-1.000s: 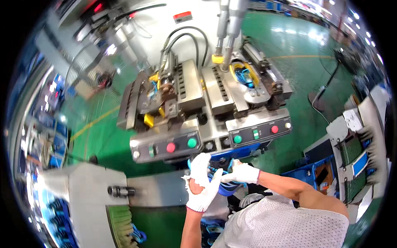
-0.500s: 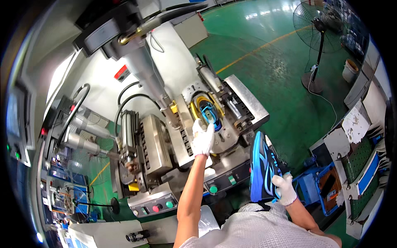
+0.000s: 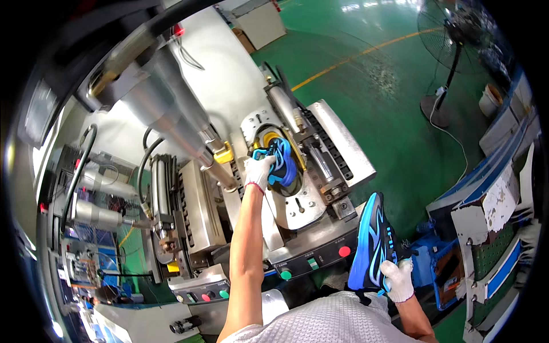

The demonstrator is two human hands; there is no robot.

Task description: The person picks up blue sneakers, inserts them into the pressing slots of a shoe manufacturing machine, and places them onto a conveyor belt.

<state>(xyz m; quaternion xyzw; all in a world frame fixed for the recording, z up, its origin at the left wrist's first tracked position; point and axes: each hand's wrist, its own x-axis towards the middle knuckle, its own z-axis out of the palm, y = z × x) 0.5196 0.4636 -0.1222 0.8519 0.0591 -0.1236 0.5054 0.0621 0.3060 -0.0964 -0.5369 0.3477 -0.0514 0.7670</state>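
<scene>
My left hand (image 3: 258, 172), in a white glove, is closed on a blue and black shoe (image 3: 282, 164) at its near left side. That shoe sits tilted in the oval opening of a press fixture (image 3: 301, 210) with a yellow lining. The glove hides part of the shoe's upper. Lower right, my right hand (image 3: 397, 279), also gloved, grips a second blue and black shoe (image 3: 372, 246) by its collar end. This second shoe stands on end with its toe up and its blue sole side facing left, apart from the machine.
Metal cylinders (image 3: 171, 108) hang left of the fixture. A panel (image 3: 313, 262) with coloured buttons runs along the machine's front. Clamps and a steel block (image 3: 346, 143) flank the fixture's right. A blue crate (image 3: 440, 268) and a rack (image 3: 492, 240) stand right, with a floor fan (image 3: 454, 34) beyond.
My left hand has closed on the shoe in the fixture, and that shoe is now raised and tilted. My right hand still holds the second shoe. The whole view has shifted slightly.
</scene>
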